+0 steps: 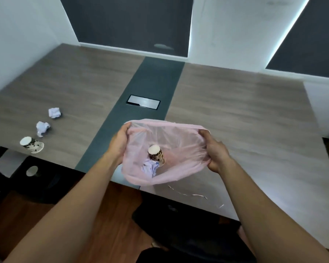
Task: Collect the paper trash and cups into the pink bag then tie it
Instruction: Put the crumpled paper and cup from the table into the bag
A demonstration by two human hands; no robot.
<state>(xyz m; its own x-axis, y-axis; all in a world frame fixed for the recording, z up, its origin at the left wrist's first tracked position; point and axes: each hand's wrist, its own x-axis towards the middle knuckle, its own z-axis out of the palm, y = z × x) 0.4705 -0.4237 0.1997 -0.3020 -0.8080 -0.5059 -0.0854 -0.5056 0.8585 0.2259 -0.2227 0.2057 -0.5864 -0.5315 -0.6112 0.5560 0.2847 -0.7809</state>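
The pink bag (171, 137), holding a cup (155, 153) and crumpled paper (150, 167), is stretched open above the tabletop (235, 114) where we grip its rim with both hands, left (120, 141) and right (216, 150).

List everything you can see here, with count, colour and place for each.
Thin plastic bag: 1, pink, held open over table's near edge.
Spotted paper cup in bag: 1, white and brown.
Crumpled paper in bag: 1, white.
Spotted paper cup on table: 1, white and brown, far left, on its side.
Crumpled paper balls: 2, white, left.
Wooden table: 1, grey-brown.
Left hand: gripping bag rim.
Right hand: gripping bag rim.
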